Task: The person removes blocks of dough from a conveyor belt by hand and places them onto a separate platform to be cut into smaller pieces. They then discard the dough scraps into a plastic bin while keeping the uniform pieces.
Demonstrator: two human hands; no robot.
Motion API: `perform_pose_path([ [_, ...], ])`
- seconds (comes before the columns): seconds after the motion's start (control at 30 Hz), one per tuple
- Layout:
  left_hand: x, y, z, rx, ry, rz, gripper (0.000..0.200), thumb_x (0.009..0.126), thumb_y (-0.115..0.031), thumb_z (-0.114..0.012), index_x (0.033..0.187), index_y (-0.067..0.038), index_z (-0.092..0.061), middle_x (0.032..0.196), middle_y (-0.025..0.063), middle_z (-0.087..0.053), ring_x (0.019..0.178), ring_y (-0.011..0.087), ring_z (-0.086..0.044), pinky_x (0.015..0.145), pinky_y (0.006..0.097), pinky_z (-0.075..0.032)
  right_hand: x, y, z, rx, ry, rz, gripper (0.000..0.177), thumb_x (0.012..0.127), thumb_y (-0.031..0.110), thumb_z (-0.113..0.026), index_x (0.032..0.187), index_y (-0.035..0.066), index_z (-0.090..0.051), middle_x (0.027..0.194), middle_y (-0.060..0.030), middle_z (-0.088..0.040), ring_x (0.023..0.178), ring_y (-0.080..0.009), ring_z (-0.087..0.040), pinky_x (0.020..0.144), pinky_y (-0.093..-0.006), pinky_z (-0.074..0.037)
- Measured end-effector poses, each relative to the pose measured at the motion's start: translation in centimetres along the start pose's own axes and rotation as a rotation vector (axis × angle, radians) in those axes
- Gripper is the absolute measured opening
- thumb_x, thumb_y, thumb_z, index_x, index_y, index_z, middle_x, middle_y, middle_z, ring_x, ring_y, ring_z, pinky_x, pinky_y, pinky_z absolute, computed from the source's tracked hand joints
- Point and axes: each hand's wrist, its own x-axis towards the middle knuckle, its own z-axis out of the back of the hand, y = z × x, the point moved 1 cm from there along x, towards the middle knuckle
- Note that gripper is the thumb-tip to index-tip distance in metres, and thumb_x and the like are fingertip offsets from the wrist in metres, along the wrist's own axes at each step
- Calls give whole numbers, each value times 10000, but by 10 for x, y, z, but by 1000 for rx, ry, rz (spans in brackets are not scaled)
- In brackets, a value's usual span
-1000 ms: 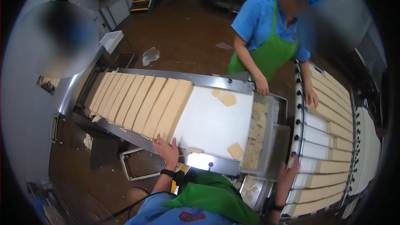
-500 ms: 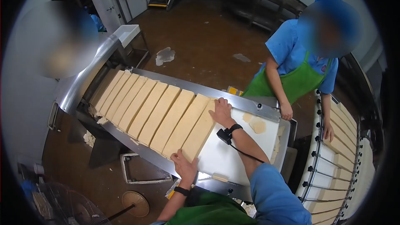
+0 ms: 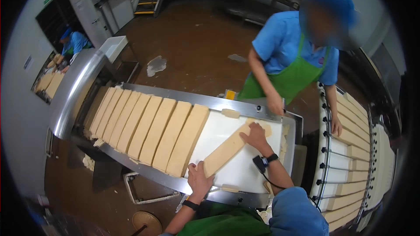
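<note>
A long, pale dough slab [image 3: 228,150] lies at a slant on the white belt [image 3: 238,175], apart from the others. My left hand [image 3: 200,180] grips its near end, thumb and fingers on either side. At the far end my right hand [image 3: 255,136] is closed over the slab, with a strap and small black device on the wrist. To the left, a row of similar dough slabs [image 3: 159,131] stands side by side along the conveyor. Small flat dough scraps lie by the belt's edges, one near the far rail [image 3: 230,113].
Across the belt stands a co-worker in a green apron [image 3: 286,83], one hand near the belt's end, the other at a second conveyor [image 3: 350,148] holding dough slabs under thin bars. A curved metal hood [image 3: 78,89] covers the left end. Another person [image 3: 75,43] works behind it.
The end slab has come away from the row, moved right across the belt and turned slightly, with both my hands on it. The camera view has shifted a little.
</note>
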Motion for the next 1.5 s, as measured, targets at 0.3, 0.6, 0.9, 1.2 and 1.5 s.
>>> perform_pose_path([
  [0.3,14,27,-45,258,44,-237,959,586,-316,-851,1396,-129,-373,1348,242,-396,1112,462,-523,912,531,-482,-98,-16,-12,104,-324,-256,541,848,423,-651,1082,-57,-562,1001,-236,-598,937,-391,-572,836,-491,-460],
  [0.6,-30,-62,-67,46,-139,-359,710,637,-114,-781,1279,-64,-481,1259,230,-427,1090,429,-510,940,492,-427,-192,-50,45,393,-536,-415,600,856,285,-661,1308,-47,-447,1175,-253,-519,1067,-425,-501,972,-481,-400],
  [0.9,-95,-298,-159,-86,-3,-818,693,665,-19,-708,1324,-77,-501,1349,242,-381,1199,446,-443,1000,477,-412,-306,-245,213,210,-1127,-519,423,848,244,-666,1187,18,-552,1053,-210,-577,992,-394,-566,857,-442,-469],
  [1.2,-182,-459,-239,157,495,-1076,840,710,-267,-826,1407,-56,-407,1231,249,-424,1005,442,-517,811,481,-477,-400,-448,263,3,-668,-959,480,902,377,-613,1169,-20,-569,1033,-217,-629,976,-389,-618,877,-452,-482],
  [1.5,-193,-478,-319,-233,688,-816,669,855,-61,-652,1446,-79,-339,1270,241,-396,1032,441,-560,881,460,-477,-400,-439,259,-502,-394,-1124,693,843,461,-653,1293,-44,-503,1244,-224,-542,1237,-371,-457,1064,-563,-296],
])
